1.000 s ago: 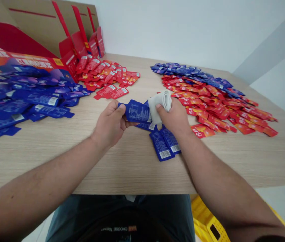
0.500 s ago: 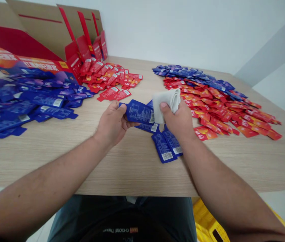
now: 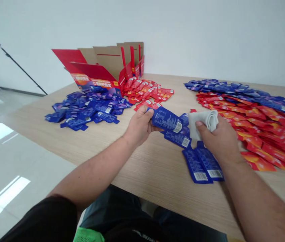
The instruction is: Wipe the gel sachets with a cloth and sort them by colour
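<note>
My left hand (image 3: pixel 139 126) pinches one end of a dark blue sachet (image 3: pixel 166 119), whose printed side with a barcode faces up. Folded white cloth (image 3: pixel 201 122) is gripped in my right hand (image 3: pixel 218 139), just right of that sachet. Beneath and beyond the held sachet lie more blue sachets (image 3: pixel 177 137), partly covered. Two further blue sachets (image 3: pixel 203 164) rest side by side on the table below the cloth, barcodes toward me. My right fingertips are hidden behind the cloth.
Open red cartons (image 3: pixel 99 72) stand at the back left. In front are a blue sachet pile (image 3: pixel 82 107) and a red sachet pile (image 3: pixel 152 89). Rows of red sachets (image 3: pixel 255 117) and blue sachets (image 3: pixel 245 90) spread across the right of the wooden table (image 3: pixel 122 168).
The view has swung left, bringing the floor and the table's left edge into sight. Both hands keep their holds on the sachet and the cloth.
</note>
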Action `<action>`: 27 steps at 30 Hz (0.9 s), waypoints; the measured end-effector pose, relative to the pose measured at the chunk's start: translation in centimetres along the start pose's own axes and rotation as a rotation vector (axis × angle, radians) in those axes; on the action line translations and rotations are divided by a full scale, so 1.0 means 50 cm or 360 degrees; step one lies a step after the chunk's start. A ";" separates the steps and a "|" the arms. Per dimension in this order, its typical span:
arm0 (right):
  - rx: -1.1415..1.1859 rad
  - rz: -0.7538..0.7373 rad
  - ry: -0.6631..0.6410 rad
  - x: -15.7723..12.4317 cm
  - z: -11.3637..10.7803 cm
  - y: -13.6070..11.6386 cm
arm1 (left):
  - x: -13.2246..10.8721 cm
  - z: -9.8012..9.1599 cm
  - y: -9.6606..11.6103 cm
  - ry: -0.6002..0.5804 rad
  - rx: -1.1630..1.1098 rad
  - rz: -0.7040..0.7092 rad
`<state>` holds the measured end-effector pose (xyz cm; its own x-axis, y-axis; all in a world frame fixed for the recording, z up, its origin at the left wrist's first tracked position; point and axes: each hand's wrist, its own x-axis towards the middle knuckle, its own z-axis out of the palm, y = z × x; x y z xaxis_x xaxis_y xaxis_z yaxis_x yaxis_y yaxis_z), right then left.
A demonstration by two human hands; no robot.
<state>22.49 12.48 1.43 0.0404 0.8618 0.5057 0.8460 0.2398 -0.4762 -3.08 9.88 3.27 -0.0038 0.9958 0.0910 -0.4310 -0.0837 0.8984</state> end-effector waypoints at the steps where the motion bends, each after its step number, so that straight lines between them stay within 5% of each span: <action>1: -0.0012 -0.0007 -0.0013 -0.003 0.001 -0.002 | 0.001 -0.017 0.012 0.0041 0.0009 0.0035; 11: -0.0047 -0.0010 -0.0114 -0.008 0.017 -0.002 | 0.063 -0.311 0.170 0.0726 0.0450 0.0119; 16: -0.0007 -0.0070 -0.0137 -0.011 0.027 0.002 | 0.120 -0.435 0.226 0.0951 0.0979 0.0221; 22: -0.0040 -0.0055 -0.0209 -0.009 0.034 0.009 | 0.165 -0.531 0.241 0.1118 0.1437 0.0330; 27: 0.0005 -0.0013 -0.0197 -0.009 0.029 0.004 | 0.174 -0.558 0.230 0.1162 0.1540 0.0416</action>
<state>21.87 12.76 0.07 -0.0327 0.9083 0.4171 0.8445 0.2483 -0.4744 -33.26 18.57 2.42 -0.6249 0.7060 0.3333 0.5001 0.0342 0.8653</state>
